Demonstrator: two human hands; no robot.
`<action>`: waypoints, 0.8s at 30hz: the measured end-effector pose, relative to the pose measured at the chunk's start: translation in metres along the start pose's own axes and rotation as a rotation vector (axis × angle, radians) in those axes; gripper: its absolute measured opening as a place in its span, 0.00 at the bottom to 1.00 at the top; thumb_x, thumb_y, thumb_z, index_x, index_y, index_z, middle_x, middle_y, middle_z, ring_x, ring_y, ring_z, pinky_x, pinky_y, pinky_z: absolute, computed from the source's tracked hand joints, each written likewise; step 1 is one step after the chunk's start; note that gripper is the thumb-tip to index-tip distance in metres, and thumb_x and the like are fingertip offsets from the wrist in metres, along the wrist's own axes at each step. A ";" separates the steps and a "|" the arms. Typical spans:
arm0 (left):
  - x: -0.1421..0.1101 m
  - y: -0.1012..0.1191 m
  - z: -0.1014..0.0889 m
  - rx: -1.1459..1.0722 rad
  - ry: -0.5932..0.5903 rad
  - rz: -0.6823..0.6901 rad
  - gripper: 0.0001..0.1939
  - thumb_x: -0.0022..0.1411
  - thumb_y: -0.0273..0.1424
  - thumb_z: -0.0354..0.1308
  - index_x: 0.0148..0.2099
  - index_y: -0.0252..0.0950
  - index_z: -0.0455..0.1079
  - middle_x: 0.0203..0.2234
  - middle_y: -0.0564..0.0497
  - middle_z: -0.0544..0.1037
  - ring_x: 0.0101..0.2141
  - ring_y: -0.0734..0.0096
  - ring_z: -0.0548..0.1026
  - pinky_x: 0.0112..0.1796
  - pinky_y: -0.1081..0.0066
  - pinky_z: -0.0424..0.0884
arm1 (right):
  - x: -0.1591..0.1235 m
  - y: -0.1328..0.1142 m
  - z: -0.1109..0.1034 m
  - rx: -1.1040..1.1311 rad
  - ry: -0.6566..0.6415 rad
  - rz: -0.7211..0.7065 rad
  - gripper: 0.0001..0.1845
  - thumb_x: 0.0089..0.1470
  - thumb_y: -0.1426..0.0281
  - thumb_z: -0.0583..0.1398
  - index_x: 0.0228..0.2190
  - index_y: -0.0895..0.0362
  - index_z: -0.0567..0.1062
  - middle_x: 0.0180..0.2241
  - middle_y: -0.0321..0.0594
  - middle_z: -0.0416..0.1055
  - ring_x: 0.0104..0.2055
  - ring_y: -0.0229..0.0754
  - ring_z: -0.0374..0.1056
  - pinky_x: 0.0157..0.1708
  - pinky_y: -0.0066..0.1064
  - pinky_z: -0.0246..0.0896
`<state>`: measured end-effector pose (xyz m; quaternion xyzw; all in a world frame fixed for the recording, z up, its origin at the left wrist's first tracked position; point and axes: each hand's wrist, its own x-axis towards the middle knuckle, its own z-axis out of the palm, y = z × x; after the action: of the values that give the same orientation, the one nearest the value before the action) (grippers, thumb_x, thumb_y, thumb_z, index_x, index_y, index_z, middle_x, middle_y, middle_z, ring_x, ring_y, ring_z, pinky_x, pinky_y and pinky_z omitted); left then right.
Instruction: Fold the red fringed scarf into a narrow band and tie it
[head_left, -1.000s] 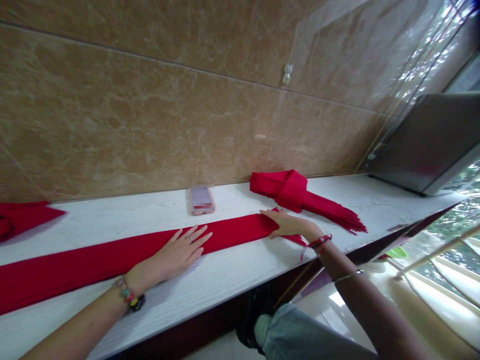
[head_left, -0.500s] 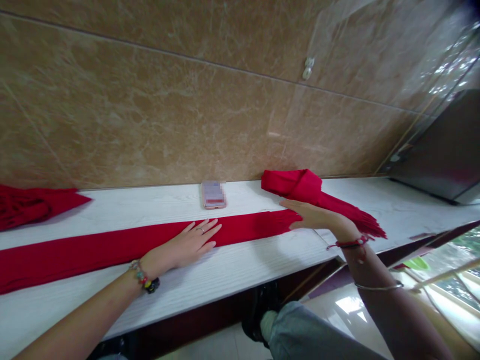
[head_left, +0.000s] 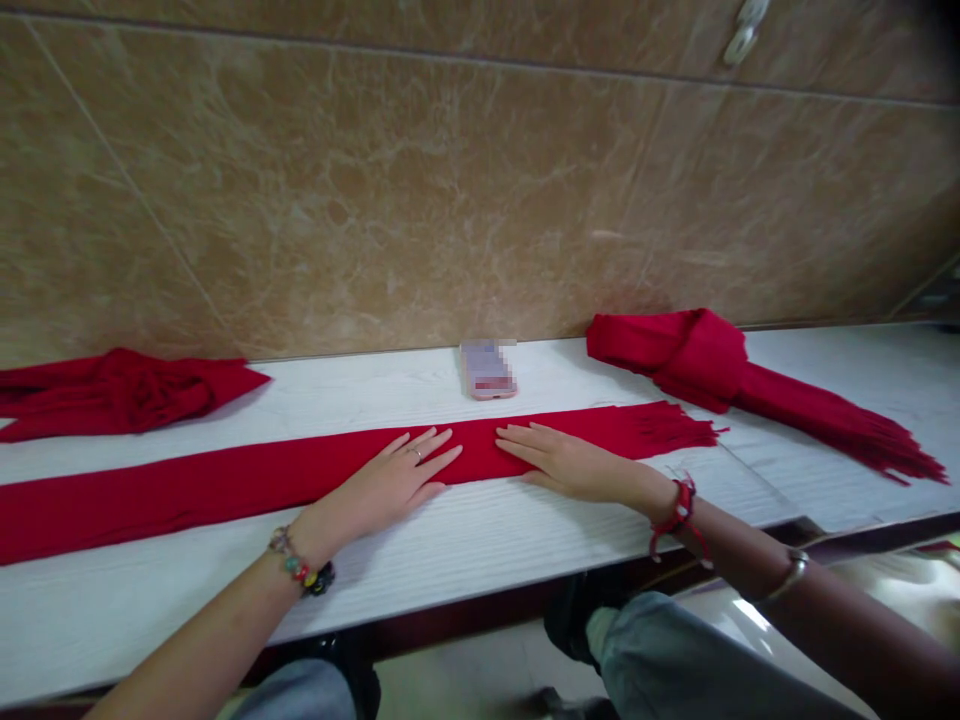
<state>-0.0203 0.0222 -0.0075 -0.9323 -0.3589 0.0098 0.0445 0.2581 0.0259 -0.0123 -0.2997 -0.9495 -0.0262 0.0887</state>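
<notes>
A long red scarf (head_left: pixel 247 478), folded into a narrow strip, lies flat along the white tabletop (head_left: pixel 465 545). Its fringed end points right, and its other end runs out of view at the left. My left hand (head_left: pixel 390 478) rests flat on the strip near the middle, fingers spread, with a ring on one finger. Just to the right, my right hand (head_left: pixel 570 462) also lies on the scarf, fingers stretched toward the left hand. Neither hand grips the cloth. A gap of bare red fabric shows between the fingertips.
Behind the strip, a knotted red scarf (head_left: pixel 697 350) with a fringed tail lies at the right. A crumpled red cloth (head_left: pixel 157 395) sits at the back left. Between them is a phone (head_left: pixel 487 370) against the tiled wall (head_left: pixel 390 190). The table's front edge runs above my legs.
My right hand has moved left from the scarf's fringed end to near my left hand, uncovering the fringe. The left hand stays on the strip. The view has shifted left.
</notes>
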 end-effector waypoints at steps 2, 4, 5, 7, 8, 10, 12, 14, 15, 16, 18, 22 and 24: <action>0.002 0.000 -0.002 0.031 0.029 0.017 0.22 0.67 0.38 0.39 0.61 0.40 0.53 0.60 0.47 0.55 0.58 0.64 0.54 0.55 0.62 0.51 | 0.001 -0.002 -0.002 -0.067 0.048 -0.024 0.22 0.58 0.69 0.51 0.54 0.62 0.63 0.56 0.49 0.59 0.57 0.46 0.55 0.55 0.41 0.53; 0.004 0.000 -0.007 0.065 0.068 0.008 0.21 0.67 0.36 0.41 0.59 0.39 0.57 0.57 0.45 0.61 0.53 0.63 0.63 0.51 0.63 0.59 | 0.005 -0.006 -0.002 -0.118 0.116 -0.063 0.19 0.59 0.70 0.50 0.50 0.62 0.67 0.52 0.49 0.64 0.54 0.45 0.60 0.52 0.40 0.58; 0.005 0.000 -0.008 0.085 0.083 -0.002 0.19 0.67 0.35 0.41 0.58 0.38 0.59 0.54 0.44 0.64 0.49 0.63 0.67 0.49 0.64 0.62 | 0.007 -0.007 -0.002 -0.135 0.143 -0.088 0.18 0.59 0.71 0.49 0.49 0.62 0.68 0.50 0.50 0.67 0.51 0.45 0.63 0.51 0.39 0.60; 0.005 0.000 -0.011 0.122 0.087 -0.010 0.17 0.66 0.30 0.43 0.55 0.38 0.63 0.49 0.44 0.69 0.43 0.65 0.71 0.44 0.65 0.66 | 0.010 -0.009 -0.001 -0.171 0.172 -0.146 0.17 0.59 0.73 0.48 0.47 0.64 0.70 0.45 0.50 0.70 0.48 0.44 0.66 0.47 0.37 0.64; 0.004 0.000 -0.011 0.135 0.080 -0.003 0.17 0.65 0.27 0.43 0.54 0.38 0.64 0.47 0.44 0.70 0.42 0.65 0.72 0.43 0.65 0.66 | 0.009 -0.009 -0.001 -0.191 0.173 -0.173 0.17 0.59 0.75 0.47 0.46 0.64 0.70 0.44 0.50 0.71 0.47 0.44 0.67 0.46 0.37 0.65; 0.003 0.000 -0.008 0.134 0.075 0.013 0.20 0.64 0.21 0.42 0.55 0.38 0.63 0.48 0.45 0.70 0.45 0.66 0.70 0.46 0.66 0.65 | 0.007 -0.008 -0.002 -0.226 0.159 -0.217 0.19 0.58 0.79 0.47 0.48 0.64 0.68 0.45 0.51 0.71 0.48 0.45 0.67 0.45 0.38 0.66; 0.001 0.000 -0.004 0.105 0.074 0.023 0.24 0.63 0.18 0.38 0.58 0.38 0.59 0.54 0.46 0.65 0.52 0.67 0.64 0.51 0.66 0.60 | 0.003 -0.006 -0.004 -0.237 0.151 -0.231 0.21 0.57 0.82 0.47 0.51 0.64 0.65 0.47 0.52 0.69 0.51 0.46 0.64 0.46 0.39 0.65; -0.001 -0.001 0.000 0.076 0.052 0.038 0.27 0.62 0.16 0.36 0.61 0.38 0.53 0.59 0.49 0.57 0.58 0.69 0.55 0.55 0.66 0.53 | 0.000 -0.004 -0.007 -0.237 0.154 -0.238 0.23 0.56 0.83 0.47 0.53 0.65 0.63 0.49 0.54 0.67 0.52 0.47 0.62 0.48 0.41 0.64; -0.001 -0.002 0.001 0.069 0.042 0.048 0.28 0.62 0.16 0.35 0.62 0.38 0.51 0.61 0.49 0.53 0.60 0.69 0.50 0.57 0.66 0.51 | -0.002 -0.003 -0.008 -0.240 0.160 -0.245 0.23 0.56 0.83 0.46 0.53 0.66 0.62 0.49 0.55 0.66 0.53 0.48 0.61 0.48 0.41 0.64; -0.001 -0.003 0.001 0.066 0.040 0.054 0.29 0.61 0.15 0.35 0.63 0.38 0.48 0.62 0.49 0.50 0.61 0.70 0.47 0.57 0.66 0.49 | -0.003 -0.002 -0.009 -0.243 0.168 -0.251 0.23 0.56 0.83 0.46 0.53 0.66 0.62 0.49 0.56 0.66 0.54 0.48 0.60 0.49 0.41 0.63; -0.001 -0.005 0.000 0.068 0.067 0.052 0.30 0.61 0.15 0.35 0.64 0.39 0.45 0.62 0.50 0.47 0.61 0.68 0.41 0.58 0.65 0.46 | -0.004 0.000 -0.011 -0.238 0.180 -0.251 0.23 0.56 0.83 0.46 0.53 0.67 0.61 0.50 0.55 0.65 0.55 0.48 0.58 0.50 0.41 0.62; 0.001 -0.005 -0.005 0.020 0.008 0.063 0.32 0.60 0.15 0.36 0.64 0.44 0.44 0.62 0.53 0.48 0.61 0.69 0.39 0.58 0.62 0.43 | -0.008 0.003 -0.009 -0.179 0.127 -0.228 0.24 0.57 0.82 0.47 0.55 0.63 0.59 0.52 0.51 0.63 0.57 0.44 0.56 0.53 0.39 0.59; 0.001 -0.004 -0.007 -0.041 -0.079 0.074 0.34 0.59 0.14 0.36 0.63 0.44 0.44 0.62 0.54 0.47 0.61 0.71 0.41 0.58 0.63 0.44 | -0.011 0.003 -0.007 -0.149 0.084 -0.215 0.24 0.57 0.82 0.47 0.55 0.63 0.60 0.52 0.50 0.63 0.56 0.43 0.57 0.53 0.37 0.59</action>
<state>-0.0224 0.0254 -0.0003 -0.9444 -0.3259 0.0408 0.0109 0.2697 0.0221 -0.0076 -0.2004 -0.9671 -0.1186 0.1026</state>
